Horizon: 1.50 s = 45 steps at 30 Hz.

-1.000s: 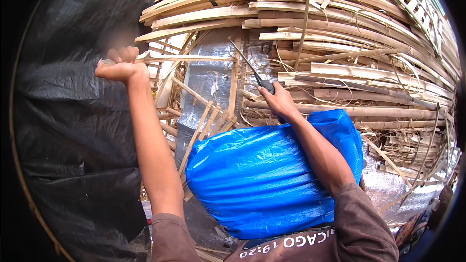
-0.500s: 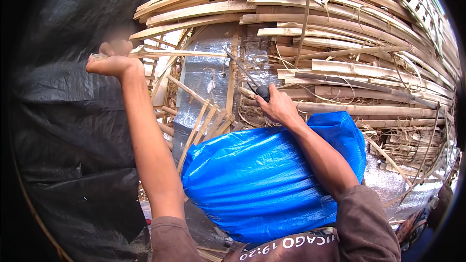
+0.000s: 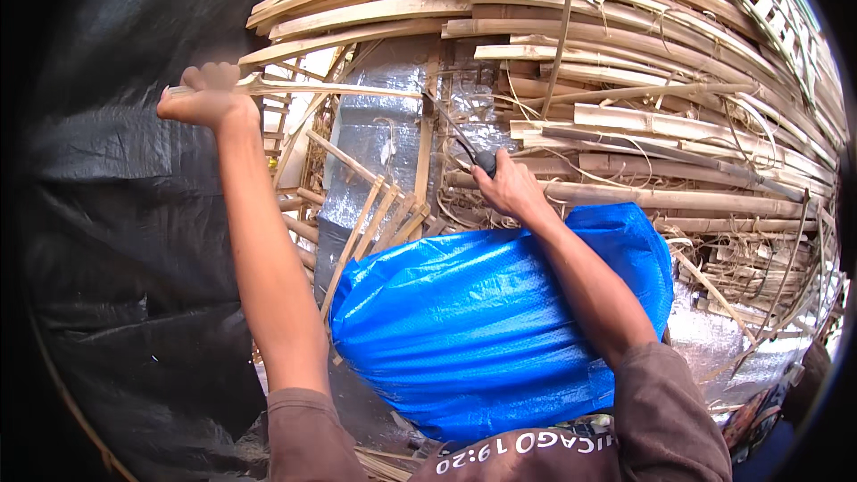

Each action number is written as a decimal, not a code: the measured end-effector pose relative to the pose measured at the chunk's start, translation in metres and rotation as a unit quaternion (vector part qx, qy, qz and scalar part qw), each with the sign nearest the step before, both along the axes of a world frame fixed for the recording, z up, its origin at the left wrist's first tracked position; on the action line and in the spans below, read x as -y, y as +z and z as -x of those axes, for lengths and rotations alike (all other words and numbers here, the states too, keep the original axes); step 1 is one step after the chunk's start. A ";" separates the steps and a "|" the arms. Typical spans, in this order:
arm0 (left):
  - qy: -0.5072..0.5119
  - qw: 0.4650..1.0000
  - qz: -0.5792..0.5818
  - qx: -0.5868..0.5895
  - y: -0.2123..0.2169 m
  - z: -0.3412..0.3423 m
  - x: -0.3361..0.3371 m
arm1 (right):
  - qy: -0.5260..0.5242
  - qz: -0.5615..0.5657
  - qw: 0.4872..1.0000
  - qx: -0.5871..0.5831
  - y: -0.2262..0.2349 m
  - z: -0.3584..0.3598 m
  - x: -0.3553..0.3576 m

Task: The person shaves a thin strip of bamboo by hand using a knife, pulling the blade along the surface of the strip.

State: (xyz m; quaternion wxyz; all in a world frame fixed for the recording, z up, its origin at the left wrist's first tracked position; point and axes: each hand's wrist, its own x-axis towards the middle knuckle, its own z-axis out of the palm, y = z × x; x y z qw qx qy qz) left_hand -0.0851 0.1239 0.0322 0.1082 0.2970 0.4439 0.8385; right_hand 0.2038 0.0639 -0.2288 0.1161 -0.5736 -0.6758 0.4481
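Note:
My left hand [image 3: 207, 100], held out at the far left, is closed round one end of a pale split bamboo strip [image 3: 339, 88]. The strip runs level to the right, and its far end meets the tip of a thin, dark-bladed knife [image 3: 486, 162]. In my right hand [image 3: 512, 189] is the knife's dark, rounded handle, with the fingers wrapped about it. The blade slants up and left from the fist. Whether it cuts into the strip cannot be made out. A blue plastic sheet [image 3: 482, 321] covers my lap beneath the right forearm.
Long split bamboo pieces [image 3: 625, 45] are stacked across the back and right. A black tarp [image 3: 134, 250] hangs or lies along the left. Short wooden slats [image 3: 379, 219] stand fanned beside the blue sheet, over a silvery sheet [image 3: 366, 147]. Thin shavings lie among the bamboo.
My left hand and the strip have shifted slightly up, and the left forearm a little left. The knife remains at the strip's right end, with my right hand nearly still.

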 end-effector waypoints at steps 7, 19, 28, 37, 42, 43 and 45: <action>0.003 1.000 -0.017 0.009 -0.003 -0.002 0.011 | -0.096 0.145 0.971 -0.165 0.014 -0.001 -0.016; -0.112 0.992 0.006 -0.052 -0.001 -0.019 0.008 | -0.036 -0.012 0.998 -0.054 -0.011 0.007 -0.003; -0.170 0.981 0.048 -0.077 0.000 -0.015 0.023 | 0.028 -0.030 0.982 -0.186 0.079 0.016 -0.005; -0.303 0.950 0.026 -0.068 -0.009 -0.010 0.037 | 0.009 -0.028 0.990 -0.135 0.049 0.014 -0.011; -0.359 0.929 0.029 -0.081 -0.006 -0.017 0.038 | 0.054 -0.079 0.969 -0.229 0.094 0.015 0.000; -0.352 0.932 0.032 -0.084 -0.007 -0.018 0.039 | 0.052 -0.085 0.969 -0.226 0.091 0.016 0.000; -0.341 0.935 0.035 -0.092 -0.005 -0.023 0.039 | 0.044 -0.101 0.969 -0.220 0.078 0.017 -0.002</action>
